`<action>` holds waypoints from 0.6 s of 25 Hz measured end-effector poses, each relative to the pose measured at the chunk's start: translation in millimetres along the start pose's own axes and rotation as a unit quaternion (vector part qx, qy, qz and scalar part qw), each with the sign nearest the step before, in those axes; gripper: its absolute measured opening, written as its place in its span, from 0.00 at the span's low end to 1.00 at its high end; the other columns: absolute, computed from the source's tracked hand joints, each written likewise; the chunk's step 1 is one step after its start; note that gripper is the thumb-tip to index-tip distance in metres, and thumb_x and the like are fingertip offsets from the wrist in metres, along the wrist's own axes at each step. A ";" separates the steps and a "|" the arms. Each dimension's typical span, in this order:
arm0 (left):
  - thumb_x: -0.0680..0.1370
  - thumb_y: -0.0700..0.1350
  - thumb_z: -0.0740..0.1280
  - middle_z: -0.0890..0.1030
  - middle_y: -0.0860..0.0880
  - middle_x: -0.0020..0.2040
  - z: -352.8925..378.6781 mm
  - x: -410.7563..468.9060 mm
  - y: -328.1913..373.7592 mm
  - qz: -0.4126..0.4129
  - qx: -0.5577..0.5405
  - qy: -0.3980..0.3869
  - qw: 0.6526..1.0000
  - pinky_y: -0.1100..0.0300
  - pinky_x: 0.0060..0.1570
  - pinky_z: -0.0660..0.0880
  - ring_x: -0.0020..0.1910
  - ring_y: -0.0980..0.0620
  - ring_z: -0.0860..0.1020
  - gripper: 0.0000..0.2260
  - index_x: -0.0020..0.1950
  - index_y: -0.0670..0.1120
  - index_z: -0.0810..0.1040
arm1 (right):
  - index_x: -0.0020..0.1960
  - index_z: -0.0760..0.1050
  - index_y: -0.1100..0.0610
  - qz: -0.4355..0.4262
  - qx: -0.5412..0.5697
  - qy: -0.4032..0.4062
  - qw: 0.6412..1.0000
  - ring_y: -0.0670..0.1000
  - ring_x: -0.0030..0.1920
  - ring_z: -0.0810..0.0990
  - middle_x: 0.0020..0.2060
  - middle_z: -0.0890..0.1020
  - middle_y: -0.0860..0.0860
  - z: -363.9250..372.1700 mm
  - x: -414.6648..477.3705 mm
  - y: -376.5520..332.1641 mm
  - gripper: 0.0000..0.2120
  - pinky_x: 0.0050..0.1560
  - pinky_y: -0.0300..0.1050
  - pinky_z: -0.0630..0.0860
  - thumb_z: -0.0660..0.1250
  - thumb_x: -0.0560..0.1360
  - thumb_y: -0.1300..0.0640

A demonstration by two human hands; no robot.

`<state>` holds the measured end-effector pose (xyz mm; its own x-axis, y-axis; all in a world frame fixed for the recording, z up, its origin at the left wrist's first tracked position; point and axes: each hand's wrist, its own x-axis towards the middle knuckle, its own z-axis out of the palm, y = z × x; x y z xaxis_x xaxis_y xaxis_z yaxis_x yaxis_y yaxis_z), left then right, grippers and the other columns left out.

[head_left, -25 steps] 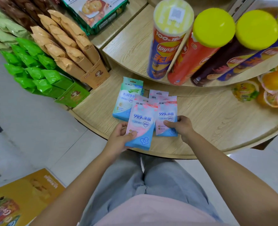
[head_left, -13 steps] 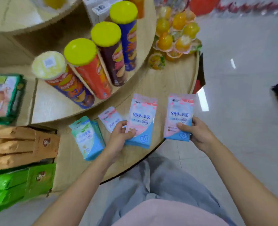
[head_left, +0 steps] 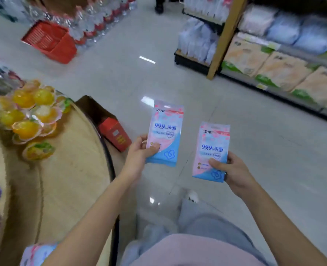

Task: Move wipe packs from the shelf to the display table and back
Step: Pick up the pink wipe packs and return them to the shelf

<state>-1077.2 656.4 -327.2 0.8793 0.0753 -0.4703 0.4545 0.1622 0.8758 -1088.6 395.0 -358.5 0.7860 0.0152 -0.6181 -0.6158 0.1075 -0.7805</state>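
My left hand (head_left: 138,155) grips a pink-and-blue wipe pack (head_left: 165,131) by its lower left corner, thumb on the front. My right hand (head_left: 233,172) holds a second matching wipe pack (head_left: 212,148) by its lower right edge. Both packs hang upright in the air over the tiled floor, to the right of the round wooden display table (head_left: 72,169). Another wipe pack (head_left: 37,253) lies on the table at the bottom left, partly hidden by my left forearm. The shelf (head_left: 274,60) stands at the upper right.
Jelly cups (head_left: 27,116) are heaped on the table's left side. A red box (head_left: 114,134) sits in an open carton on the floor beside the table. A red basket (head_left: 50,40) and bottled water stand at the far left. The shelf holds tissue packs.
Both hands have lifted their wipe packs off the table and carried them right, out over the floor. The view has swung right from the table toward the aisle and shelf.
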 end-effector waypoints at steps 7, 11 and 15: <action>0.65 0.44 0.70 0.83 0.55 0.39 167.6 88.4 28.8 -0.014 0.021 -0.117 0.993 0.62 0.36 0.74 0.37 0.57 0.81 0.15 0.50 0.47 0.75 | 0.57 0.76 0.59 -0.076 0.043 0.114 0.990 0.52 0.44 0.85 0.52 0.84 0.55 -130.9 43.2 -101.5 0.17 0.37 0.41 0.80 0.72 0.69 0.65; 0.65 0.44 0.70 0.83 0.48 0.46 226.1 139.1 51.5 -0.013 0.037 -0.166 0.985 0.63 0.36 0.76 0.40 0.54 0.82 0.16 0.52 0.44 0.75 | 0.52 0.76 0.57 -0.125 0.075 0.156 0.977 0.49 0.42 0.85 0.48 0.84 0.52 -179.0 77.9 -160.0 0.14 0.37 0.40 0.80 0.71 0.69 0.67; 0.65 0.43 0.70 0.83 0.44 0.51 280.2 212.4 88.3 -0.003 0.050 -0.210 0.976 0.60 0.40 0.76 0.45 0.50 0.82 0.20 0.56 0.42 0.74 | 0.52 0.76 0.58 -0.134 0.119 0.193 0.965 0.50 0.40 0.85 0.48 0.84 0.53 -210.1 123.5 -197.0 0.13 0.37 0.40 0.81 0.70 0.69 0.68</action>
<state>-810.4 411.0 -319.4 0.8484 -0.3382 -0.4072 0.4523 0.0635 0.8896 -881.7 166.8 -300.7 0.8083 -0.4113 -0.4213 -0.3265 0.2823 -0.9021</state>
